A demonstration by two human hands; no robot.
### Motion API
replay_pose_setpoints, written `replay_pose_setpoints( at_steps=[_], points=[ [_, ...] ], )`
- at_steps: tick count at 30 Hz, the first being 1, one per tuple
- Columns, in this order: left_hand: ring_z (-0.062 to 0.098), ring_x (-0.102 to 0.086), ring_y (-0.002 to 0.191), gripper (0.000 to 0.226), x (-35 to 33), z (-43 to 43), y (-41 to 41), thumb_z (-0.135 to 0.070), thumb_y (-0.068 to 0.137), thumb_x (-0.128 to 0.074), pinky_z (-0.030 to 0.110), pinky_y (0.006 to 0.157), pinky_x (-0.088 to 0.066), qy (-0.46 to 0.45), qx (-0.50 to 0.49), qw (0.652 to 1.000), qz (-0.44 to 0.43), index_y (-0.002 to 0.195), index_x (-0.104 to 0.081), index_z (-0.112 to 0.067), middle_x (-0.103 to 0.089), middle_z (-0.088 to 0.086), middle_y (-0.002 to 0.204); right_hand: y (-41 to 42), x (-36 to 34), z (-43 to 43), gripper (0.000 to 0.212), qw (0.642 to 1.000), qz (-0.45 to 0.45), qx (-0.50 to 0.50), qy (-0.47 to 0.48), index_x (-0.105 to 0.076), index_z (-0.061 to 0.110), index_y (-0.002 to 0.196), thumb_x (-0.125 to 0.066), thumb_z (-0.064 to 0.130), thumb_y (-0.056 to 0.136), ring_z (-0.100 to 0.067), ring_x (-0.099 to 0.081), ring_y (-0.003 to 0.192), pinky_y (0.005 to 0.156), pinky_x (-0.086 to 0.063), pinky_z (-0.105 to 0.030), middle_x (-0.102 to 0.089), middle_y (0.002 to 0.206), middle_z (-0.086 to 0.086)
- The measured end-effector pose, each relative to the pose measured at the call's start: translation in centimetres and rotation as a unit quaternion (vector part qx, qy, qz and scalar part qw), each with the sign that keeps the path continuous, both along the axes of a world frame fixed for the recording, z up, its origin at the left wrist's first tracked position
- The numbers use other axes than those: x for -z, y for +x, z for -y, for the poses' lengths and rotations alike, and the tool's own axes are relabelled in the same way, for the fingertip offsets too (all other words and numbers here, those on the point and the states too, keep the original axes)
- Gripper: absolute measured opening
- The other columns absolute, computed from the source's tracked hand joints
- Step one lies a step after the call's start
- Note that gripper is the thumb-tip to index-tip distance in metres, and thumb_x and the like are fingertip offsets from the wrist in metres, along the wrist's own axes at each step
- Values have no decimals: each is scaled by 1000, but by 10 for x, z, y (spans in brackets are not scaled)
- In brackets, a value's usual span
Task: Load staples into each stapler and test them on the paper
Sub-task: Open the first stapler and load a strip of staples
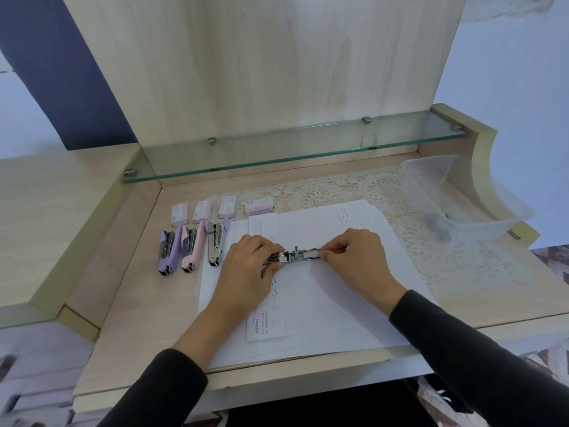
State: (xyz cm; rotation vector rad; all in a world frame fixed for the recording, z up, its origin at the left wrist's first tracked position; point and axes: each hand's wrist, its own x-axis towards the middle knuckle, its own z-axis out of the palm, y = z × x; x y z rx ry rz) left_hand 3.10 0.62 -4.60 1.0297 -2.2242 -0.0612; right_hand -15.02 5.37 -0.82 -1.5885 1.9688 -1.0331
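Observation:
A white stapler (300,255) lies folded open across the white paper (323,288), its metal channel showing. My left hand (249,263) grips its left end. My right hand (354,254) pinches its right end with curled fingers. Three more open staplers lie in a row to the left: a purple stapler (167,252), a pink stapler (191,248) and a silver one with a purple lid (214,243). Behind them stand three small staple boxes (179,214) (202,212) (227,207). A fourth staple box (259,207) lies flat.
A clear plastic tub (462,192) sits at the back right on a lace mat (385,192). A glass shelf (292,152) runs along the back above the desk. The desk's front edge (292,374) lies close to my forearms.

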Motion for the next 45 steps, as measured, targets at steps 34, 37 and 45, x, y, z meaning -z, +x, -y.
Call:
replay_pose_setpoints(
  at_steps=[34, 37, 45],
  points=[
    [11, -44, 77, 20, 0, 0, 0, -14, 73, -63, 19, 72, -34, -6, -11, 1000, 2, 91, -68, -7, -61, 5, 78, 18, -2, 4, 12, 999, 36, 14, 31, -71, 8, 69, -71, 19, 75, -16, -60, 70, 68, -49, -29, -66, 68, -1],
    [11, -44, 78, 19, 0, 0, 0, -14, 73, -63, 20, 72, -34, -8, -11, 1000, 2, 90, -68, -7, -62, 5, 78, 22, -5, 5, 17, 999, 9, 6, 39, -71, 9, 70, -71, 25, 75, -19, -61, 75, 80, -49, -38, -58, 63, 5],
    [12, -45, 78, 20, 1, 0, 1, -14, 73, -64, 22, 70, -34, -9, -11, 1000, 7, 91, -68, -8, -62, 4, 79, 27, -4, 8, 10, 1000, 24, 11, 7, -70, 7, 67, -67, 11, 76, -14, -56, 65, 69, -48, -31, -56, 59, 7]
  ],
)
